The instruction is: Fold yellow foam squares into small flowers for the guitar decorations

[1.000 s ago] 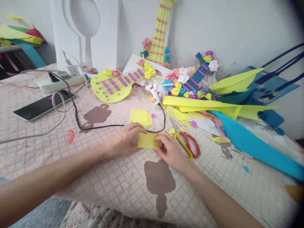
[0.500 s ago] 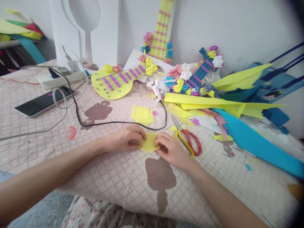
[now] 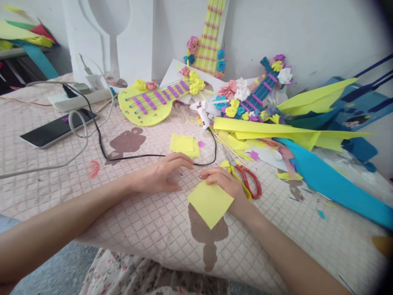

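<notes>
A yellow paper square (image 3: 210, 202) lies tilted like a diamond on the quilted pink cloth (image 3: 147, 229), near the front edge. My right hand (image 3: 225, 182) curls over its upper corner and holds it with bent fingers. My left hand (image 3: 162, 174) rests on the cloth just to the left, fingers stretched out flat and holding nothing. Behind my hands lies a small stack of yellow paper squares (image 3: 183, 144). Red and yellow scissors (image 3: 247, 180) lie right beside my right hand.
A white glue gun (image 3: 202, 111) with a black cord (image 3: 101, 143) lies behind. Paper guitars with flowers (image 3: 153, 102) lean at the back. Yellow and blue sheets (image 3: 307, 139) pile at the right. A phone (image 3: 55, 129) and power strip (image 3: 80, 98) sit at the left.
The yellow square came toward me and now lies unfolded flat under my right hand. My left hand let go of it and spread flat on the cloth.
</notes>
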`<action>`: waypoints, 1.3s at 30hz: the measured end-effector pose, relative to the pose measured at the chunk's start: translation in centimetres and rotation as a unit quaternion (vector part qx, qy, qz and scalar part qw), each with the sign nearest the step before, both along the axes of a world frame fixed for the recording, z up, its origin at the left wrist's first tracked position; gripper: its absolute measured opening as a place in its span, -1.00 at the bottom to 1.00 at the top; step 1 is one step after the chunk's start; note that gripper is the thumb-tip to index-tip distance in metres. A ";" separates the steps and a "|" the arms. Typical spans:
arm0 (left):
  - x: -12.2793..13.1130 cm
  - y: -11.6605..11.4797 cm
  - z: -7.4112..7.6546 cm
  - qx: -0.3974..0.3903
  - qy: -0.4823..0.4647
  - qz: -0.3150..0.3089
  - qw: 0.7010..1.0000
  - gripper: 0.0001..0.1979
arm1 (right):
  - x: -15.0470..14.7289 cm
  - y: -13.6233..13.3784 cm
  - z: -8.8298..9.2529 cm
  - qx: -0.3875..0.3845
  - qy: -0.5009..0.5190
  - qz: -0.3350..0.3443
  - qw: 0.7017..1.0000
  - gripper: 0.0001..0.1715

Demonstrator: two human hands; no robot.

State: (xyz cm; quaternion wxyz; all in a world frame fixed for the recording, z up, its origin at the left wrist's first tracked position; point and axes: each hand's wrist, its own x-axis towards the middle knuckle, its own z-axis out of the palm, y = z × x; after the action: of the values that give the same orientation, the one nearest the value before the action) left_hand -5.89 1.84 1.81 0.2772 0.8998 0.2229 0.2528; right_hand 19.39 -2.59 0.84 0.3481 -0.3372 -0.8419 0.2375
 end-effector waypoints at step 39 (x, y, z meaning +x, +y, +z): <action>0.8 -0.2 -0.1 -0.015 -0.071 0.021 0.997 -0.48 | -0.9 0.2 -0.8 0.090 -0.061 -0.104 0.989 -0.71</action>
State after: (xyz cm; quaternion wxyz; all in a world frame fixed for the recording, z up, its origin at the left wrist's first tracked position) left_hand -5.08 1.59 1.66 0.3004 0.8705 0.2253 0.3180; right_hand 18.53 -2.42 0.07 0.3475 -0.4046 -0.8398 0.1019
